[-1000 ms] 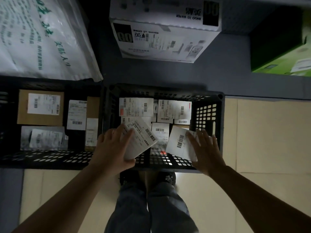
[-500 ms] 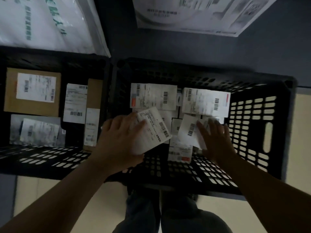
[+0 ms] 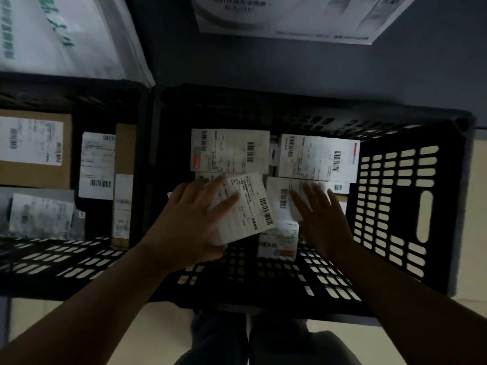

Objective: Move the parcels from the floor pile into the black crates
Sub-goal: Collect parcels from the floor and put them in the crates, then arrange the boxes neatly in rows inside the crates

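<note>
A black slotted crate [image 3: 390, 206] stands in front of me with several white labelled parcels lying flat inside. My left hand [image 3: 189, 222] grips a small white parcel [image 3: 247, 206] with a barcode label, tilted, low inside the crate. My right hand [image 3: 319, 217] has straight fingers lying on another white parcel [image 3: 279, 198] beside it; whether it grips it is unclear. Two more labelled parcels [image 3: 229, 151] [image 3: 316, 156] lie along the crate's far side. A second black crate [image 3: 79, 262] on the left holds a brown carton [image 3: 34, 151] and other parcels.
A large white printed bag [image 3: 66, 35] lies behind the left crate. A white printed box [image 3: 297, 17] sits behind the right crate on dark grey floor. Pale tiles [image 3: 477, 219] show to the right and near my legs [image 3: 250, 341].
Both hands have gone lower into the right crate with their parcels, and the view has closed in on the crate. The right hand's parcel now lies nearly flat among the others.
</note>
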